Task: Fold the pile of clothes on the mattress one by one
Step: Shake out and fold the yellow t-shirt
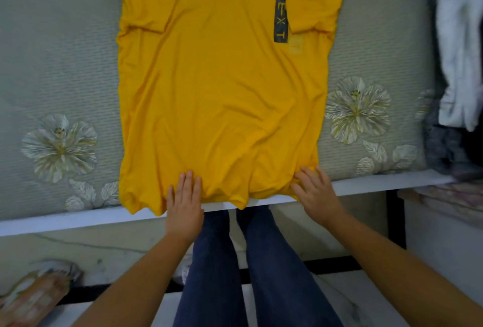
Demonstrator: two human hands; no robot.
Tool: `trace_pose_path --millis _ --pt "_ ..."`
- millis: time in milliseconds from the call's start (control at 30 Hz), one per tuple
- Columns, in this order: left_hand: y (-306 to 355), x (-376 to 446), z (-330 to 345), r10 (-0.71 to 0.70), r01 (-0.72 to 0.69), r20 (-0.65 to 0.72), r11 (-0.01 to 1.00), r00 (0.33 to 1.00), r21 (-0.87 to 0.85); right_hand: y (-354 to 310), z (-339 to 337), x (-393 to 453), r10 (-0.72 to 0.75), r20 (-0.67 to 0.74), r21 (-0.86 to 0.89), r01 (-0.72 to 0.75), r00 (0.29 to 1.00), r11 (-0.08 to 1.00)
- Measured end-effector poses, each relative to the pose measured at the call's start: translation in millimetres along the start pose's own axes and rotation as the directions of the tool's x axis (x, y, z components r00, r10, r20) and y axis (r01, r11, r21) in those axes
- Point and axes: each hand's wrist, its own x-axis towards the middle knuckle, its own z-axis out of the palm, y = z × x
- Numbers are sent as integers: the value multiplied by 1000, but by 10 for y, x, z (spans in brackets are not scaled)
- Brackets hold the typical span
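While the yellow T-shirt (222,91) lies spread flat on the mattress (57,70), both hands rest on its near hem. The left hand (185,206) lies flat with fingers straight and close together, pressing the hem a little left of the shirt's middle; the cloth stretches away beyond its fingertips. The right hand (317,191) sits at the hem's right corner, fingers spread and slightly bent on the fabric, gripping nothing. Beyond and to the right of that hand, a pile of clothes (456,70) sits at the mattress edge.
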Motion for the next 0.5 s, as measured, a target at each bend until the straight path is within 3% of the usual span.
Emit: trace_pose_path --millis 100,200,367,467,500 --pt "-6 22 7 9 -7 -42 999 999 44 137 -20 124 -60 -57 44 62 997 997" --pt "-17 11 22 15 -8 -83 996 996 86 297 -134 52 -138 59 168 126 989 978" --pt "-23 23 48 33 -19 -152 995 988 97 764 -371 -177 -2 167 149 -23 986 989" --pt "39 32 45 2 7 -141 998 990 65 804 -412 -149 62 109 112 -75 992 991" --pt "60 31 40 -14 20 -135 999 991 39 729 -380 -139 144 95 119 -155 985 981"
